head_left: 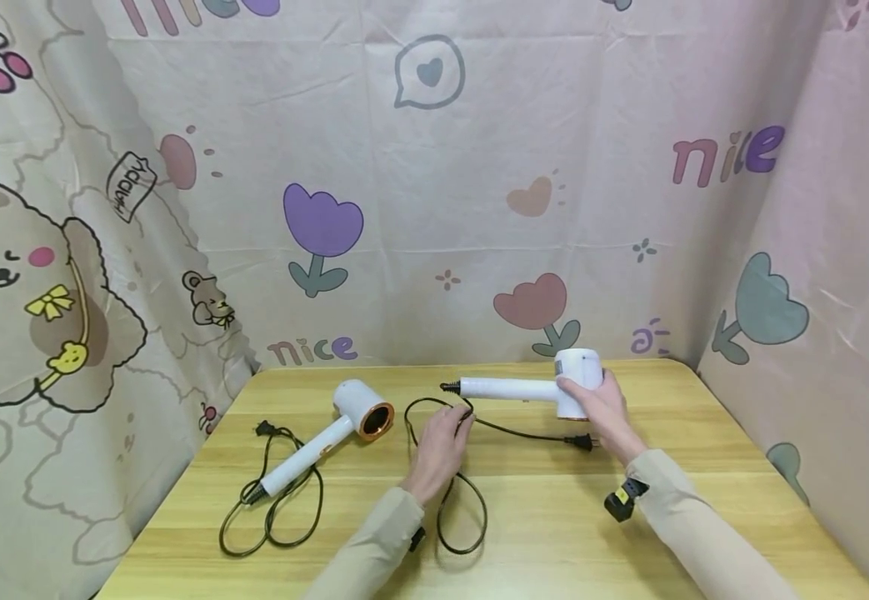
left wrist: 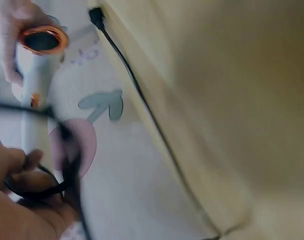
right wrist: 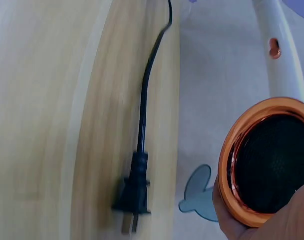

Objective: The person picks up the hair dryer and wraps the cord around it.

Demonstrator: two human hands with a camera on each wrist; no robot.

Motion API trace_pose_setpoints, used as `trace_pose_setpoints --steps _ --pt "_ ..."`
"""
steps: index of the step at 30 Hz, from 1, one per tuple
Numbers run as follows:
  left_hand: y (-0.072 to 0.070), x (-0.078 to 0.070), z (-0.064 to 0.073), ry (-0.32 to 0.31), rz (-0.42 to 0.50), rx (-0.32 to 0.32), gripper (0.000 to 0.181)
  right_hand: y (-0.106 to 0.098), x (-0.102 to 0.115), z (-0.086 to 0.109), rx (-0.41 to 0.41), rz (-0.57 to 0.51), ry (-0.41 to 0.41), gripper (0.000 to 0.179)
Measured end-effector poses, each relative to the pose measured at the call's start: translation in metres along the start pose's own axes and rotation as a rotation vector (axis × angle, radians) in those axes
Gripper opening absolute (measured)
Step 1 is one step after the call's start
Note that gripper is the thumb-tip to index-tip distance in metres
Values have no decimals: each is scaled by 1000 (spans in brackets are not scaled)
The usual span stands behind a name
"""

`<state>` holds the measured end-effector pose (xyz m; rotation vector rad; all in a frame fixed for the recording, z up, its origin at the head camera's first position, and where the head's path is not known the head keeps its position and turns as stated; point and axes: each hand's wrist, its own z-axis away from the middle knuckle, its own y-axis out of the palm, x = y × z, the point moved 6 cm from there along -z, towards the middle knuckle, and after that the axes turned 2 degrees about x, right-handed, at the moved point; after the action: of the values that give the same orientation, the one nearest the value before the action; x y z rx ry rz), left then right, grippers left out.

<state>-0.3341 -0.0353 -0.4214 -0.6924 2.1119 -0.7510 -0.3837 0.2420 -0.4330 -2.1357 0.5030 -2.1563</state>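
Note:
My right hand (head_left: 606,410) grips the head of a white hair dryer (head_left: 512,389), whose handle points left, close over the far part of the table. In the right wrist view its copper-rimmed opening (right wrist: 230,155) faces the camera. Below the handle's end, my left hand (head_left: 437,450) pinches this dryer's black cord (left wrist: 47,192) between curled fingers. One loop of the cord hangs down toward the near side. Its other end runs right to a two-pin plug (head_left: 580,442), just left of my right wrist and near the tabletop.
A second white hair dryer (head_left: 310,454) lies on the left of the wooden table (head_left: 554,533), its copper-rimmed opening turned right. Its black cord (head_left: 321,500) is loosely looped around the handle's end, with the plug (head_left: 265,428) behind. A printed curtain (head_left: 419,183) surrounds the table's back and sides.

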Motion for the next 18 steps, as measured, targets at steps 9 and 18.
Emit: trace_pose_setpoints --steps 9,18 --pt "-20 -9 -20 261 -154 -7 15 -6 6 0 63 49 -61 85" --pt "-33 -13 -35 222 67 82 15 -1 -2 2 177 32 -17 77"
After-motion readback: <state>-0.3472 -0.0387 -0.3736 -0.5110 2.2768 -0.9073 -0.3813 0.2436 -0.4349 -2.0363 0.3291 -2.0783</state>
